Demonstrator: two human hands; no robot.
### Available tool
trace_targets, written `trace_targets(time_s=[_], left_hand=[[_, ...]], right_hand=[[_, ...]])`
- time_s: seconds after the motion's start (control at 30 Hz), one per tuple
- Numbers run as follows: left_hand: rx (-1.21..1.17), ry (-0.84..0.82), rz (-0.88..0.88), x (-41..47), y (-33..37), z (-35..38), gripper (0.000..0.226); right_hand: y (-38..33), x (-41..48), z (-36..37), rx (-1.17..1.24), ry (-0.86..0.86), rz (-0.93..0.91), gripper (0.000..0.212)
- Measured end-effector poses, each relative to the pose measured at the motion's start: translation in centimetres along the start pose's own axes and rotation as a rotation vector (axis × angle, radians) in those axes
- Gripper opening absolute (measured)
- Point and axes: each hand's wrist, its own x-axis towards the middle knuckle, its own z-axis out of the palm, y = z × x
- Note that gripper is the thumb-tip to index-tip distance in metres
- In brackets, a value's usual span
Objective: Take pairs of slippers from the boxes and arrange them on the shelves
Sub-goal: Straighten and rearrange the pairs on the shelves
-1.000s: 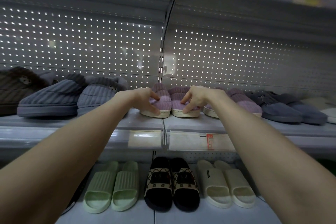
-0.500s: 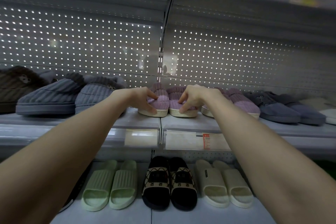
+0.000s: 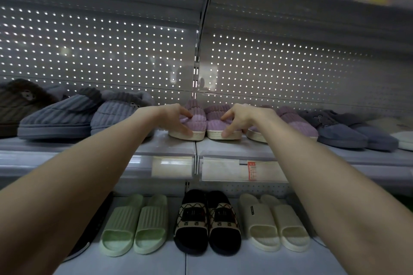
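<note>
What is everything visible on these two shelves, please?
purple slippers: four, purple, upper centre
grey slippers: two, blue-grey, upper left
brown slipper: one, brown, upper far left
dark slippers: two, dark blue, upper right
pale slipper: one, cream, upper far right
green slides: two, green, lower left
patterned slides: two, black, lower middle
cream slides: two, cream, lower right
price labels: two, white, shelf edge
left hand: grips a purple slipper
right hand: grips the next one
</note>
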Motion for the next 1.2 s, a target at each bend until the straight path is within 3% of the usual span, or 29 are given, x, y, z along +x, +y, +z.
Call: trace_targets(time_s=[0.43,0.73,1.2], left_hand=[[-0.037,-0.017,-0.003,-0.2,-0.3,0.3,0.071],[0.058,-0.078,-0.009,-1.8,0.6,-1.8,0.059],[0.022,-0.024,-0.130,-10.9,-1.2,-8.8,0.057]], right_hand=[[-0.5,-0.4,0.2,-0.024,0.019,0.017,0.070],[-1.5,-1.5,-1.5,0.001,-0.058,0.017,0.063],[-9.5,-6.2,-5.3,0.033,-0.110,-0.125,0.053]])
